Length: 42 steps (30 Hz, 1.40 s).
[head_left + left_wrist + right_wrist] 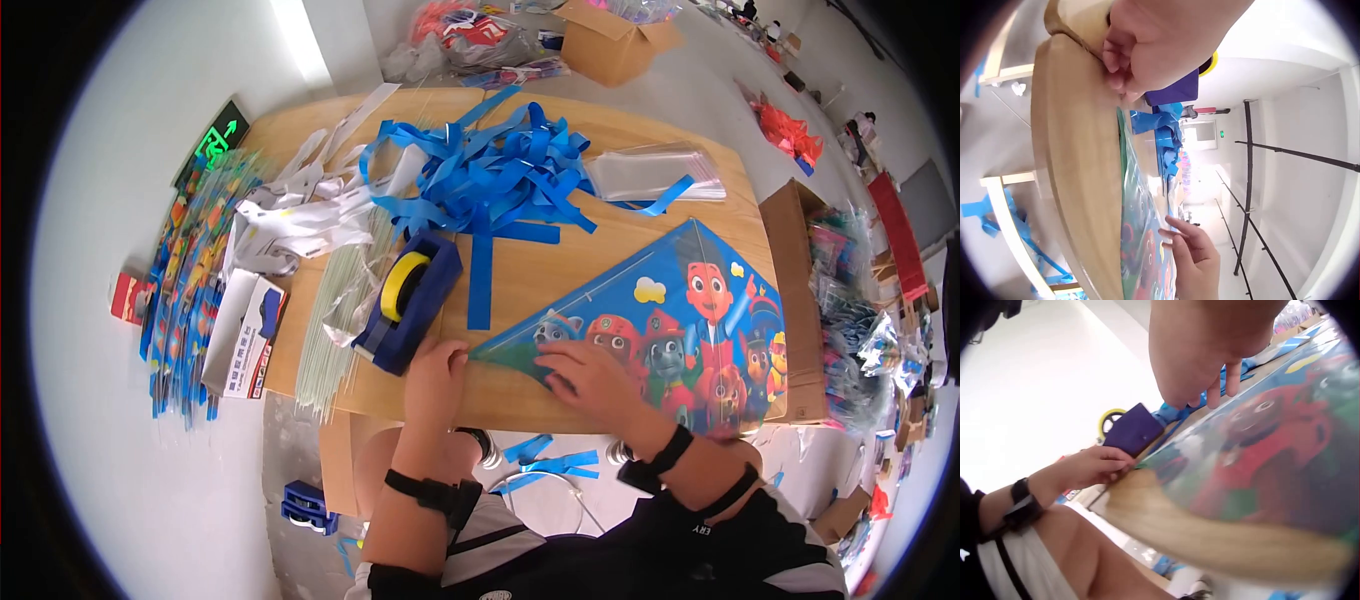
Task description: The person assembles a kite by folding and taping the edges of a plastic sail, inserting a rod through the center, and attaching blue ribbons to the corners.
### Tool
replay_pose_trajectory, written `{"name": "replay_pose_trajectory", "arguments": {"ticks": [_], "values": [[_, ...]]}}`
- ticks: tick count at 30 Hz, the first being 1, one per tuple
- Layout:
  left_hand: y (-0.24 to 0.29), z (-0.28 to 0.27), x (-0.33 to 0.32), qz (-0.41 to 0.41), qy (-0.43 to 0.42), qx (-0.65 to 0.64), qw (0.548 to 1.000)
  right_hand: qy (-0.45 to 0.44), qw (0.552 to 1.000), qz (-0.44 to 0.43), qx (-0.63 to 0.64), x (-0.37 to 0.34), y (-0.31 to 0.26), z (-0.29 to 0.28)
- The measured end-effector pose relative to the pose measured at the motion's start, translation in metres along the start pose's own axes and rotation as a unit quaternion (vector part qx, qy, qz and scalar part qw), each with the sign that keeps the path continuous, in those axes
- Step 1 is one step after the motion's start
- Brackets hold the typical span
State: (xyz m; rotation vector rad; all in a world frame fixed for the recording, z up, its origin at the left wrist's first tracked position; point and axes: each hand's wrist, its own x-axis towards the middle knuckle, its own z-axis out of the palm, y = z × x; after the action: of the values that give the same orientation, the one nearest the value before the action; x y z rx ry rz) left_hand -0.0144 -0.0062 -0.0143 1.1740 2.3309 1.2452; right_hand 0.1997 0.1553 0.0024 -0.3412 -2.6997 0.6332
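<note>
A blue kite (690, 330) printed with cartoon characters, with a clear plastic sheen, lies on the wooden table (640, 225). Its narrow green tip points left. At that tip, my left hand (435, 380) pinches the corner between curled fingers and thumb, as the right wrist view shows from the side. My right hand (595, 385) is over the kite's lower left part, fingers loosely spread and fingertips close over the print. Just beyond the left hand stands a dark blue tape dispenser (425, 300) with a yellow-cored roll.
Blue ribbon strips (500, 165) are heaped at the back, with white strips (300, 220) to their left. Thin pale rods (335, 345) lie by a white box (243, 335). Clear plastic sleeves (660, 172) lie back right. A cardboard box (795, 290) stands against the right edge.
</note>
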Motion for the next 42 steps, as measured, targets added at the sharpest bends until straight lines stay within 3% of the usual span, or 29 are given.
{"name": "replay_pose_trajectory", "arguments": {"ticks": [8,19,30,32,35,38,42], "values": [[-0.004,0.005,-0.003,-0.009,-0.003,0.004,1.000,0.016,0.991,0.070,-0.116,0.026,-0.038,0.038],[0.000,0.002,-0.001,0.002,-0.046,0.005,0.999,0.010,0.982,0.029,-0.187,0.043,-0.036,0.046],[0.001,0.008,0.001,-0.005,-0.005,-0.043,0.999,0.051,0.982,0.016,-0.182,0.045,-0.025,0.051],[0.004,0.006,0.001,0.084,-0.009,0.001,0.996,0.053,0.983,0.019,-0.176,0.044,-0.025,0.051],[0.005,0.009,0.001,0.100,0.000,0.023,0.995,0.053,0.984,0.036,-0.166,0.046,-0.028,0.048],[0.006,0.014,0.003,0.045,0.002,-0.010,0.999,0.070,0.982,0.038,-0.169,0.047,-0.032,0.046],[0.005,0.015,0.006,0.057,0.010,-0.005,0.998,0.074,0.985,0.023,-0.156,0.051,-0.035,0.043]]}}
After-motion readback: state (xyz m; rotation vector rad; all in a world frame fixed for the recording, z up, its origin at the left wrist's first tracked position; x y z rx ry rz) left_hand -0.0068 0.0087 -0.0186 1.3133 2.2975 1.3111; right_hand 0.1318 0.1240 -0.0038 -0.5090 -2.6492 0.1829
